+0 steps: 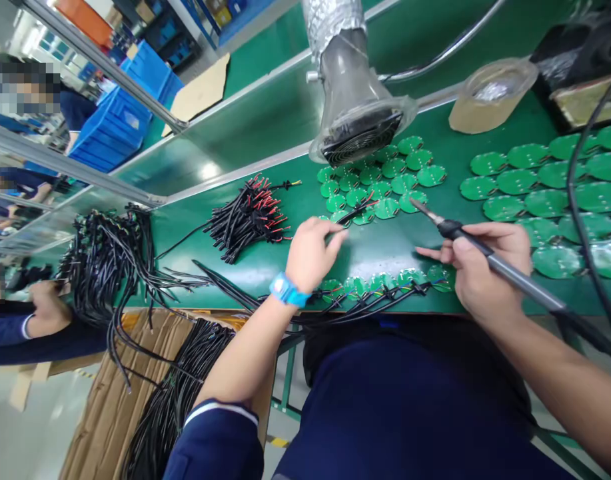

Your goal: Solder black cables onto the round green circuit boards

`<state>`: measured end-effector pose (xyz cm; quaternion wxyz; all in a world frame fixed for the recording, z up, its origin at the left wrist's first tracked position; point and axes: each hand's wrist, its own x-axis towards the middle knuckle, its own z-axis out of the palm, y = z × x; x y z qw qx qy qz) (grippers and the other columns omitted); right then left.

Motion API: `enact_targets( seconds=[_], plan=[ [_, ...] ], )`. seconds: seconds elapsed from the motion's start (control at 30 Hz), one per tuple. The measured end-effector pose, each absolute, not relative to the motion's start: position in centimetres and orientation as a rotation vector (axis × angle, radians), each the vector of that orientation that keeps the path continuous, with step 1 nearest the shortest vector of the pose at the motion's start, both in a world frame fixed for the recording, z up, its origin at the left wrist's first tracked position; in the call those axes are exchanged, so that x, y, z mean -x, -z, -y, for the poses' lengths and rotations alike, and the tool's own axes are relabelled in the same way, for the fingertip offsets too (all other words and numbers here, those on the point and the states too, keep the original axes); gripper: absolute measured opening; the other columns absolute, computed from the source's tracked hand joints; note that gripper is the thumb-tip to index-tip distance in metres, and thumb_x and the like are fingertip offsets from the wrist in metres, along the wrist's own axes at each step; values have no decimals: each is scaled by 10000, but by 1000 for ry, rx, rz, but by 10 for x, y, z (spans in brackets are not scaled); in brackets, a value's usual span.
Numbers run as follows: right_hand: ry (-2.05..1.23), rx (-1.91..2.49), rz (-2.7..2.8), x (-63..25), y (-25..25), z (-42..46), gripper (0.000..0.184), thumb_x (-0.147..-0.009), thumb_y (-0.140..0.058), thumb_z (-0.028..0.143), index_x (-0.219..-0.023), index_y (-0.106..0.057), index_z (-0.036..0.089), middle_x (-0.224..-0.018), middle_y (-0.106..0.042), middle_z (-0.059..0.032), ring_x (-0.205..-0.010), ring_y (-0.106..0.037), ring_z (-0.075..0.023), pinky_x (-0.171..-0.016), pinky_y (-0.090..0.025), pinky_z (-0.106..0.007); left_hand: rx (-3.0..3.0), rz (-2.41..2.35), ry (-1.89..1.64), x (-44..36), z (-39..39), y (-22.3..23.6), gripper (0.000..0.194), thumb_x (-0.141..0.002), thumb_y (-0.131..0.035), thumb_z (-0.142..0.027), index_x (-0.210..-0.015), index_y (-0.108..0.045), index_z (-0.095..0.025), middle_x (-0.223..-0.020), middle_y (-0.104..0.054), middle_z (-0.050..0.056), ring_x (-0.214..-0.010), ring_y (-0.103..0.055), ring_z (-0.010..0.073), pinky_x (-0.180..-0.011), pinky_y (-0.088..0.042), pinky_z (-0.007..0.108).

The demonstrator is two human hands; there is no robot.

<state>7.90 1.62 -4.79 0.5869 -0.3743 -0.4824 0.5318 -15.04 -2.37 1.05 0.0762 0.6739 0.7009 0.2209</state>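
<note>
My left hand point(312, 252), with a blue watch on its wrist, has its thumb and index finger pinched at the near end of a short black cable point(356, 212). The cable's red wires lie over round green circuit boards point(386, 208). In my right hand point(490, 273) is a soldering iron point(500, 263), gripped like a pen, its tip pointing up and left near the boards. Along the table's near edge, a row of boards point(382, 281) has black cables and coloured wires lying across it.
A bundle of red-ended short cables point(248, 217) lies left of the boards. Long black cables point(102, 267) hang over the table edge above a cardboard box point(105, 400). A fume extractor nozzle point(358, 107) hangs overhead. More boards point(550, 207) and a tape roll point(492, 97) are right. A co-worker's hand point(48, 307) shows left.
</note>
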Motion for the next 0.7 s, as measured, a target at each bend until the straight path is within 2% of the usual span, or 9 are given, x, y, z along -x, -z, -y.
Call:
enact_targets(
  seconds=[0.17,0.3,0.37,0.47,0.57,0.7],
  plan=[
    [-1271,920,1119,-76,42,-14,262,-771,-627,312,-937,-449,213,-773,-510,41,-568,-529,-85,-700,-598,-451,-2213,-2056,-568,132,-51,7,110,-812,-618,-257,-872,-691,-200,-871,-615,56,-907,-529,206,-854,-412,361],
    [-1305,944,1116,-76,37,-13,251,-772,-627,309,-931,-455,220,-754,-508,48,-569,-533,-83,-702,-594,-415,-2177,-2069,-479,127,-66,6,49,-791,-631,-185,-771,-658,-150,-900,-593,81,-943,-518,227,-876,-404,381],
    [-1328,936,1130,-78,36,-13,233,-771,-627,301,-925,-469,226,-728,-516,46,-577,-546,-95,-698,-585,-389,-2187,-2008,-639,127,-50,-8,58,-834,-564,-152,-801,-612,-146,-928,-581,78,-952,-523,196,-882,-414,351],
    [-1352,955,1320,-85,37,-15,160,-759,-628,285,-868,-525,229,-701,-557,25,-576,-555,-112,-611,-546,-302,-2268,-1896,-890,122,-2,-33,122,-905,-434,-155,-924,-553,-178,-972,-557,64,-970,-512,152,-896,-419,320],
    [-1383,942,1568,-91,38,-17,89,-722,-628,258,-774,-568,219,-729,-607,-7,-617,-578,-138,-562,-490,-270,-2214,-1892,-749,112,49,-39,82,-881,-498,-188,-917,-571,-179,-969,-529,62,-956,-510,156,-871,-437,316],
    [-1435,963,1712,-94,36,-20,66,-684,-599,259,-707,-588,198,-726,-617,-30,-697,-597,-171,-545,-451,-258,-1946,-1939,-615,104,84,-12,64,-823,-581,-175,-783,-618,-141,-891,-535,65,-863,-550,151,-814,-472,298]
  ],
)
